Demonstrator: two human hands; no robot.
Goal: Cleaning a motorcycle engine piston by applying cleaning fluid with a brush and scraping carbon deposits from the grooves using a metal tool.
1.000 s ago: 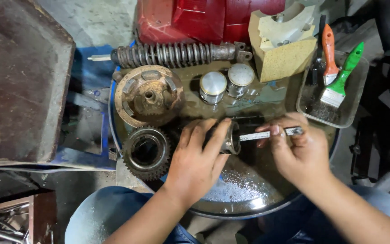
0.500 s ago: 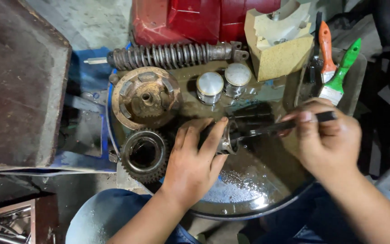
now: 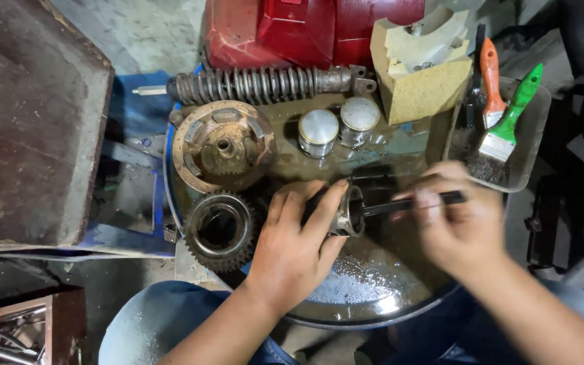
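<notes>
While my left hand clamps the round metal part, fingers curled over it, my right hand pinches a dark rod. Its tip seems inside the part, though blur hides it.

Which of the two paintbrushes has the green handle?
The green-handled brush is the one further right in the clear tray, its bristles nearest the right hand. The orange-handled brush lies to its left.

2 pistons, gear, spring

Left hand steadies metal part; right hand grips dark tool.
</notes>
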